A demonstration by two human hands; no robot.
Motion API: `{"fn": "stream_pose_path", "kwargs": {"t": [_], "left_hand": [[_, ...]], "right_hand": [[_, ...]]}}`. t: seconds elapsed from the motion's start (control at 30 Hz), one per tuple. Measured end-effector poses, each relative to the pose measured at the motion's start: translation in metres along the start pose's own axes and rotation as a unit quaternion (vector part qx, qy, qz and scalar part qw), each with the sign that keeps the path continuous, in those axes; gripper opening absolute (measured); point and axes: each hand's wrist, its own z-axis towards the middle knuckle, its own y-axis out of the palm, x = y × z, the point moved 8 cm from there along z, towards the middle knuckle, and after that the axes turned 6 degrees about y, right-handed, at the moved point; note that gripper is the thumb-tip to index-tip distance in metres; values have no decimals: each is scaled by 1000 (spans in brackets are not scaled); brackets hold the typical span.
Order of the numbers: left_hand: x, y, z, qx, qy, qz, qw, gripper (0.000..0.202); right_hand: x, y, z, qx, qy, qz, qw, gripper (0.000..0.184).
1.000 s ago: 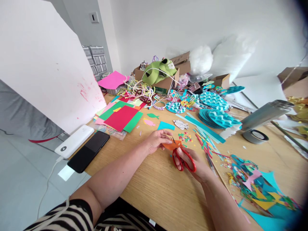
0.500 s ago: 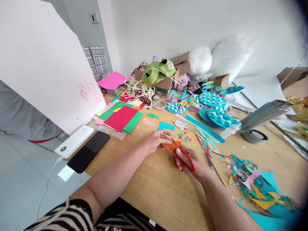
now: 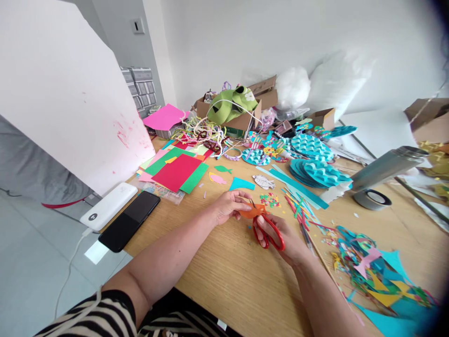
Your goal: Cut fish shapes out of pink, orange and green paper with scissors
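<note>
My left hand (image 3: 230, 206) pinches a small piece of orange paper (image 3: 249, 213) by its left side, above the table. Red-handled scissors (image 3: 277, 237) are in my right hand (image 3: 286, 241), fingers through the loops, the blades at the orange paper and partly hidden by it. Just beyond my hands lie a blue paper piece (image 3: 242, 184), a white fish cutout with drawn lines (image 3: 263, 181) and a little heap of coloured paper bits (image 3: 270, 200). A green fish cutout (image 3: 223, 169) and a pink fish shape (image 3: 218, 178) rest farther left.
Coloured paper sheets (image 3: 177, 173) are stacked at the left, near a black phone (image 3: 129, 221) and a white power bank (image 3: 108, 204). Paper scraps (image 3: 382, 274) spread at the right. Behind them stand a roll of tape (image 3: 372, 199), a steel flask (image 3: 387, 167) and blue wavy discs (image 3: 319, 173).
Both hands stay in almost the same place. The orange paper and the scissors have shifted very slightly, and the paper's angle differs a little.
</note>
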Motion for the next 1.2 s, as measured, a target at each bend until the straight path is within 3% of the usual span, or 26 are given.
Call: {"fn": "stream_pose_path", "kwargs": {"t": [1.2], "left_hand": [[3, -6, 2, 28, 23, -2, 999, 46]], "right_hand": [[-1, 1, -2, 15, 12, -55, 998, 58]]}}
